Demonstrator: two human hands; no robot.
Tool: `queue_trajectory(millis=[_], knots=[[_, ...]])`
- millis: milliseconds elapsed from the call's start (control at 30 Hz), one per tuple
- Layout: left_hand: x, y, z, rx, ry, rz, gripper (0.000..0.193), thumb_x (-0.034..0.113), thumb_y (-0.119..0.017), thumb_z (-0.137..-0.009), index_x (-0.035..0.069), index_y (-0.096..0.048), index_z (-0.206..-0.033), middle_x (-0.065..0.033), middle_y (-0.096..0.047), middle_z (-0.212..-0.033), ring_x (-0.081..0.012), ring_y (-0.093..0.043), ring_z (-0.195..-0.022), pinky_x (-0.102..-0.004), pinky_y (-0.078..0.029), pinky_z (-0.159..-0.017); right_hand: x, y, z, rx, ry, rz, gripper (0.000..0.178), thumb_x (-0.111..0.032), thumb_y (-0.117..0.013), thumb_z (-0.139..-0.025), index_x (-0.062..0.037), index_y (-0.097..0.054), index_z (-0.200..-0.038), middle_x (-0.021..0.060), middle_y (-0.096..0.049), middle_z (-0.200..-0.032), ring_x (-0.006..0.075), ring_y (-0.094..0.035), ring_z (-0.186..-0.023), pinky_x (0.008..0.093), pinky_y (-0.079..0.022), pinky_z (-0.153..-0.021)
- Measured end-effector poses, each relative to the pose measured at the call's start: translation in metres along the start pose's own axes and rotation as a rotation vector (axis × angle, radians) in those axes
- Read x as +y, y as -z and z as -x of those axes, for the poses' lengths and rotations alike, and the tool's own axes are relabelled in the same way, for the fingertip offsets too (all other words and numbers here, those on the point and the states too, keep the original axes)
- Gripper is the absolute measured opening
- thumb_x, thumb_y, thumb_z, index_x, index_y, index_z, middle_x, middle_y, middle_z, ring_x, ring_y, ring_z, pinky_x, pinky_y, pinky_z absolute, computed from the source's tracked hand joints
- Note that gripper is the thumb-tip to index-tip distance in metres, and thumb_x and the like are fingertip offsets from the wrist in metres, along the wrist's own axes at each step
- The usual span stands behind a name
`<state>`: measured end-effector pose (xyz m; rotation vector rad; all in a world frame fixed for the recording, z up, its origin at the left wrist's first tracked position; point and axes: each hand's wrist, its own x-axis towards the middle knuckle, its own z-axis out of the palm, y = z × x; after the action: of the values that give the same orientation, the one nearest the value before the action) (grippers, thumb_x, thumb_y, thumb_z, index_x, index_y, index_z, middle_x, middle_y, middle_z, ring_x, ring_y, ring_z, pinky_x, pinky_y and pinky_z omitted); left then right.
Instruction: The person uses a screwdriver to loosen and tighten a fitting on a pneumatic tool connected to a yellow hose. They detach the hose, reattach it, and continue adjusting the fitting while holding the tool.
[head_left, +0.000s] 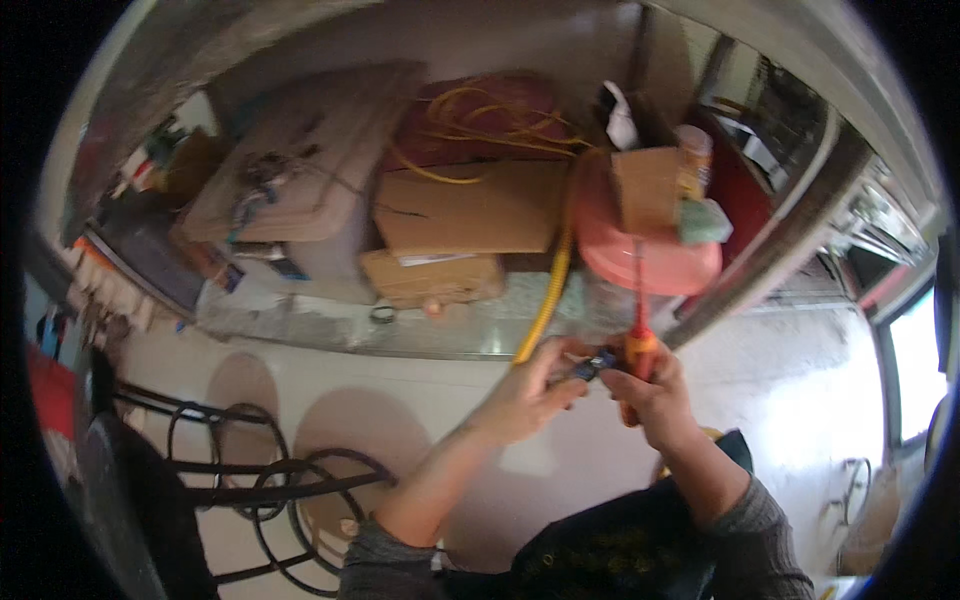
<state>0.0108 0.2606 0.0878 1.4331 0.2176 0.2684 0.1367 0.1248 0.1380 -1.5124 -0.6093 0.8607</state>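
Red, the screwdriver (640, 347) fills my right hand's (658, 388) closed grip, pointing away, likely to clear the dark part (596, 364) my left hand (545, 385) pinches.

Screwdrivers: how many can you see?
1: the screwdriver in the right hand, its shaft pointing away from the body. Others may be hidden among the clutter.

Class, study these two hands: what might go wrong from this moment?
The small dark part, held in the left hand above the pale floor, might slip and drop. The right hand grips the screwdriver close beside it, so handling both together could loosen either hold.
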Motion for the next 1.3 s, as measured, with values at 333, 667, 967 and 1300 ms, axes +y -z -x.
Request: queue_trajectory(millis=[333, 667, 967, 1300], knots=[[-0.018, -0.016, -0.002, 0.124, -0.294, 0.107, 0.025, 0.003, -0.051, -0.092, 0.005, -0.032, -0.109, -0.0048, -0.048, -0.092, -0.0114, -0.050, -0.078, -0.0265, -0.046, -0.067, 0.009, -0.027, -0.004, -0.038, 0.029, -0.341, 0.025, -0.013, -0.060, -0.081, -0.0030, -0.054, -0.104, 0.0030, -0.059, -0.085, 0.0101, -0.055, -0.070, 0.0240, -0.044, -0.060], [-0.015, 0.008, 0.017, 0.130, -0.312, -0.218, 0.027, 0.009, -0.060, -0.088, 0.000, -0.045, -0.109, -0.0105, -0.057, -0.095, -0.0151, -0.057, -0.093, -0.0287, -0.048, -0.078, 0.010, -0.036, -0.004, -0.022, 0.120, -0.010, 0.022, -0.013, -0.054, -0.081, -0.0012, -0.053, -0.100, 0.0043, -0.058, -0.082, 0.0098, -0.053, -0.066, 0.0232, -0.044, -0.059], [0.081, 0.287, 0.085, 1.573, -0.497, 0.584, 0.053, 0.049, -0.047, -0.092, 0.005, -0.045, -0.122, -0.0139, -0.055, -0.115, -0.0247, -0.055, -0.105, -0.0428, -0.045, -0.089, 0.007, -0.026, 0.006, -0.103, 0.092, 0.026, 0.018, -0.003, -0.056, -0.079, -0.0001, -0.055, -0.097, 0.0076, -0.064, -0.087, 0.0099, -0.054, -0.065, 0.0238, -0.045, -0.058], [0.115, 0.355, 0.055, 1.016, -0.300, 0.943, 0.045, 0.029, -0.053, -0.092, -0.006, -0.042, -0.118, -0.0205, -0.058, -0.112, -0.0244, -0.065, -0.091, -0.0230, -0.058, -0.055, -0.008, -0.023, 0.022, -0.079, -0.024, 0.003, 0.023, -0.002, -0.055, -0.074, 0.0027, -0.056, -0.097, 0.0093, -0.063, -0.084, 0.0116, -0.055, -0.066, 0.0245, -0.047, -0.061]])
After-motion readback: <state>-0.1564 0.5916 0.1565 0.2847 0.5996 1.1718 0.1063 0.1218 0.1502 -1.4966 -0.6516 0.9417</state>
